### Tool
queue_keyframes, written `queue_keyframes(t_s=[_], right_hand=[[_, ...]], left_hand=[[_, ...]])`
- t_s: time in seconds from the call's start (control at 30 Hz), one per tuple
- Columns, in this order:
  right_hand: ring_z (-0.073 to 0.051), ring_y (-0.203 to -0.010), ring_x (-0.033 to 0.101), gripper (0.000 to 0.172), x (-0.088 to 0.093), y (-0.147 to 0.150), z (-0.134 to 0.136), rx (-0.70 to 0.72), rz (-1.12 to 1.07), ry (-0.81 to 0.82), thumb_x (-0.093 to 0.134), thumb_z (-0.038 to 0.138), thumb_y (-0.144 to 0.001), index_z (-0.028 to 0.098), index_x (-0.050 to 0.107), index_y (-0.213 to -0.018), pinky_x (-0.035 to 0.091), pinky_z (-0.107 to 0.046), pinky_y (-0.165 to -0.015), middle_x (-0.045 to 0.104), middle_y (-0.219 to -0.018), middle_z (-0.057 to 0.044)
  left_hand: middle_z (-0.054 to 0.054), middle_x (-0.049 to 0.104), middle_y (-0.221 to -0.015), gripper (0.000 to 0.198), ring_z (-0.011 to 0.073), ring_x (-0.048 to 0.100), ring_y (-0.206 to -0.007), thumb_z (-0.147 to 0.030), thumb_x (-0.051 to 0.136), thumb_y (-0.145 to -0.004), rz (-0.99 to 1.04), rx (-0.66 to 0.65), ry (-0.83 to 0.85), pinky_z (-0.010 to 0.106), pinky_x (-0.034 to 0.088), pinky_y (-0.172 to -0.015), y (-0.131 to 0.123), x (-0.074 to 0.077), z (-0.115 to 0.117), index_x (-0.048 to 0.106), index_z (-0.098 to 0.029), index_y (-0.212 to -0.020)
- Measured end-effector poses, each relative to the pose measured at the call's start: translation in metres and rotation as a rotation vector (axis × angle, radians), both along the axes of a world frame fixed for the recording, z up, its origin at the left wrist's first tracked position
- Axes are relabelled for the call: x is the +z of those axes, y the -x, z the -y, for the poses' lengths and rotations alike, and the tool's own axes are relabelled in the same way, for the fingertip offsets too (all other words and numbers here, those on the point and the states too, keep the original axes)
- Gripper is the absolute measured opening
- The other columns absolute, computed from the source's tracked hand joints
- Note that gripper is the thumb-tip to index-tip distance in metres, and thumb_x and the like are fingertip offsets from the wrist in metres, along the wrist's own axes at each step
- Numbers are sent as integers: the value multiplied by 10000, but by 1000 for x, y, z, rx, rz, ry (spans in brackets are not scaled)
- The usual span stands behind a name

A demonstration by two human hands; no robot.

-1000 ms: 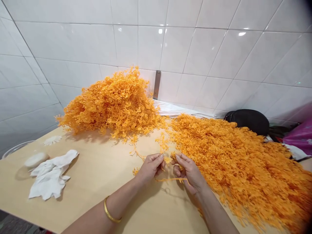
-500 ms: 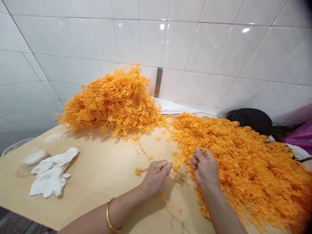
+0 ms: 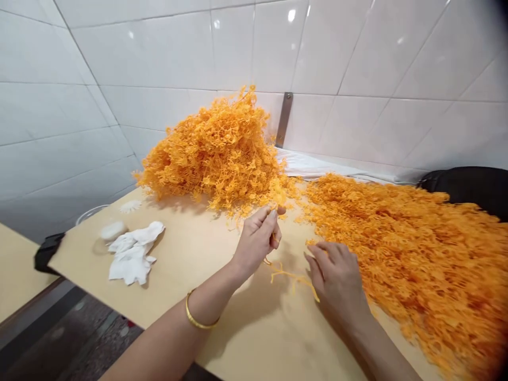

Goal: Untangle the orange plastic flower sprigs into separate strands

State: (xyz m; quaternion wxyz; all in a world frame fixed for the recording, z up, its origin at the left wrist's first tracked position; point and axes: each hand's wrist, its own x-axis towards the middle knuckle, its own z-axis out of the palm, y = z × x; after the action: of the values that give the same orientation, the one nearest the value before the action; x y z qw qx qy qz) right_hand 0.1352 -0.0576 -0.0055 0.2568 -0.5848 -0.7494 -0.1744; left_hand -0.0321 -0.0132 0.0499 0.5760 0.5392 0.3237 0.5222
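My left hand (image 3: 260,238) is closed in a pinch on an orange sprig (image 3: 278,193), whose feathery tip sticks up beyond the thumb. Below those fingers a thin, nearly bare orange stem (image 3: 293,275) stretches toward my right hand; whether it belongs to the held sprig I cannot tell. My right hand (image 3: 337,272) hovers by the near edge of the right-hand heap of orange bits (image 3: 428,248), thumb and fingers apart, with a small orange bit close to the fingertips. Behind my left hand rises a bushy pile of orange sprigs (image 3: 214,153).
Crumpled white tissue (image 3: 135,254), a round white object (image 3: 112,230) and a white flower-like piece (image 3: 130,206) lie on the left of the table (image 3: 198,238). A metal strip (image 3: 284,119) stands against the tiled wall. A black bag-like object (image 3: 472,188) sits behind the right heap.
The view has swung left. My left hand has risen toward the bushy pile with the sprig. My right hand has drawn back from the heap, its fingers loosened.
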Motion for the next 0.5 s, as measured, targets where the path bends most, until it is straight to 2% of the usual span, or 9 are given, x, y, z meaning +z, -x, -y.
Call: queue_keyframes(t_s=[0.1, 0.2, 0.27, 0.33, 0.4, 0.5], right_hand=[[-232, -871, 460, 224, -1, 23, 1, 261, 41, 97, 398, 138, -804, 161, 580, -931, 361, -369, -733, 564, -888, -100], [-237, -944, 449, 293, 2, 53, 4, 407, 64, 181, 394, 148, -806, 150, 531, -1065, 350, -385, -806, 552, -1013, -121], [-244, -1028, 421, 350, 4, 74, 7, 481, 71, 260, 407, 259, -827, 174, 467, -1161, 329, -399, -864, 515, -1135, -111], [-252, -1132, 353, 459, 4, 91, 5, 576, 92, 307, 380, 421, -834, 211, 386, -1242, 277, -422, -933, 455, -1243, -83], [-249, -1192, 294, 498, 0, 98, -8, 592, 129, 314, 293, 474, -853, 210, 343, -1272, 213, -447, -981, 405, -1300, -79], [-256, -1234, 251, 490, -4, 87, -43, 413, 164, 346, 203, 429, -885, 180, 319, -1290, 168, -488, -996, 354, -1342, -90]], left_hand=[[-70, 392, -423, 297, 39, 279, -343, -410, 423, -804, 48, -23, -31, 172, 204, -351, 10, 18, -5, 541, -151, -889], [-40, 457, -507, 268, 42, 364, -394, -391, 483, -770, 73, -6, -61, 170, 265, -373, 20, 29, -9, 567, -140, -812], [-16, 489, -571, 228, 51, 418, -459, -356, 531, -740, 76, 61, -82, 171, 312, -408, 30, 36, -10, 568, -131, -728], [-15, 488, -588, 197, 42, 402, -464, -329, 562, -721, 76, 121, -76, 160, 294, -401, 40, 40, -9, 562, -132, -706], [-33, 467, -564, 185, 17, 324, -415, -323, 581, -711, 53, 152, -36, 149, 225, -368, 50, 40, -7, 554, -140, -719], [-67, 386, -487, 189, 21, 280, -402, -333, 594, -707, -1, 165, 29, 143, 193, -365, 61, 34, -2, 536, -164, -769]])
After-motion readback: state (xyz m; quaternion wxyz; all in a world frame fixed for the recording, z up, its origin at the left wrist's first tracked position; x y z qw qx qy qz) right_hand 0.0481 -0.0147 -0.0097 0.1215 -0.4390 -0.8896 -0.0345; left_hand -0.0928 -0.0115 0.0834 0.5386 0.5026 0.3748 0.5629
